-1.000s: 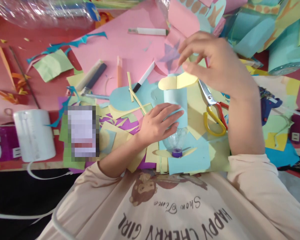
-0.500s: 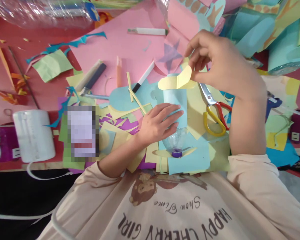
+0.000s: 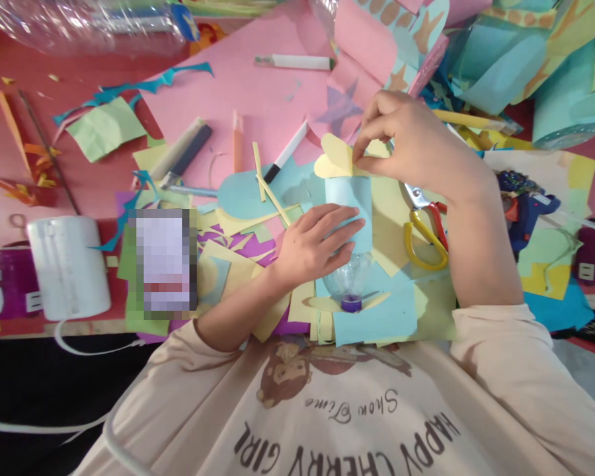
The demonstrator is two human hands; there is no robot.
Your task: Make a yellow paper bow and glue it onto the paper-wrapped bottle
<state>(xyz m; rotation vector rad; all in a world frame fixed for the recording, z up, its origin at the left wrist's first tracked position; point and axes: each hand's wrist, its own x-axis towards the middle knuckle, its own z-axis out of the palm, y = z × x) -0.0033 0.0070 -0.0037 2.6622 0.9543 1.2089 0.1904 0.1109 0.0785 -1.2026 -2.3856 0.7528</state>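
Note:
A clear plastic bottle [image 3: 350, 271] with a purple cap lies on the paper, cap end toward my body, its middle wrapped in light blue paper [image 3: 347, 192]. My left hand [image 3: 320, 241] holds it from the left, fingers laid across the wrap; the thumb is hidden. At the bottle's far end are rounded pale yellow paper pieces [image 3: 334, 155]. My right hand [image 3: 389, 132] pinches the edge of one between thumb and forefinger, just above the wrap. Yellow-and-red-handled scissors [image 3: 426, 244] lie below my right wrist, partly covered by it.
A white marker [image 3: 290, 147] with a black tip and a cutter knife [image 3: 186, 155] lie to the left. Beyond them is a large pink sheet [image 3: 193, 99]. A phone [image 3: 162, 264] and a white device [image 3: 69, 268] are at far left. A blue-wrapped bottle [image 3: 570, 99] stands at upper right.
My right hand has moved left and toward me, its fingers now at the middle of the yellow paper, whose raised part has shifted left. My left hand stays in place.

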